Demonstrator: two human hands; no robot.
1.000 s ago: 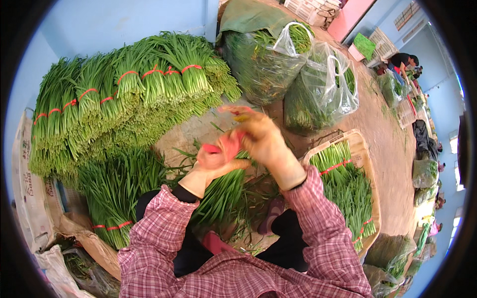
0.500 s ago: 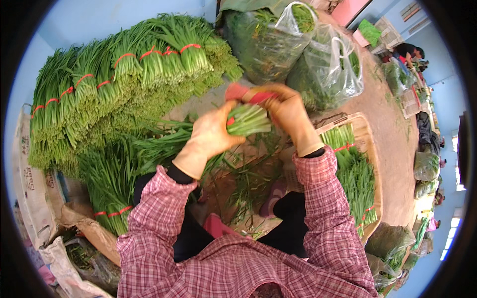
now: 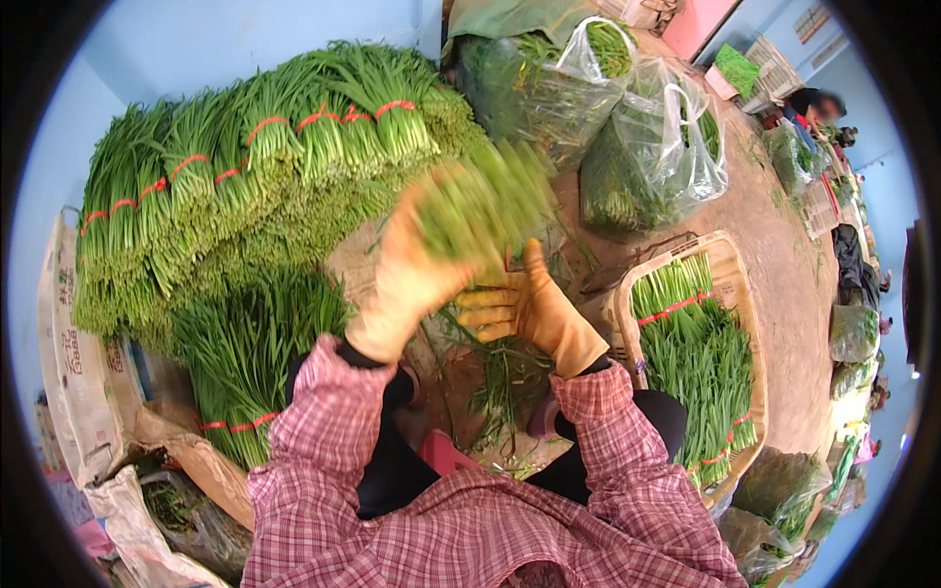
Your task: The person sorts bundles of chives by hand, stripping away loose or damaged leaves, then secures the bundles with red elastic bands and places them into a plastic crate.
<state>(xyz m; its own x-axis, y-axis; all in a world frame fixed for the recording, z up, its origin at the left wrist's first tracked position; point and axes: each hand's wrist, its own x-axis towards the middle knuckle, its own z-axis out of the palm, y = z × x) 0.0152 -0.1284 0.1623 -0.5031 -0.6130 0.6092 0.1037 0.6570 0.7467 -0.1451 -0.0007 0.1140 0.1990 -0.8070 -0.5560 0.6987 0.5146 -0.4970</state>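
My left hand (image 3: pixel 417 279), in a yellow-orange rubber glove, is closed round a bunch of garlic chives (image 3: pixel 495 196), smeared by motion and lifted up in front of me. Just below it my right hand (image 3: pixel 534 309), gloved the same way, is open, fingers stretched to the left and thumb up. A speck of red shows between the bunch and the right thumb; I cannot make out what it is. On the left are piled chive bundles (image 3: pixel 284 147) tied with red bands, and nearer me more tied chives (image 3: pixel 260 343).
To the right is a tan plastic crate (image 3: pixel 750 353) holding tied chives. Clear plastic bags (image 3: pixel 652 157) of greens stand beyond my hands. Loose leaves (image 3: pixel 505 377) litter the floor between my feet. A sack (image 3: pixel 191 461) lies at lower left; another person (image 3: pixel 816 103) is far right.
The bunch has swung up and turned in my left hand. My right hand has come down and left beneath it and opened; the red item beside it no longer shows there.
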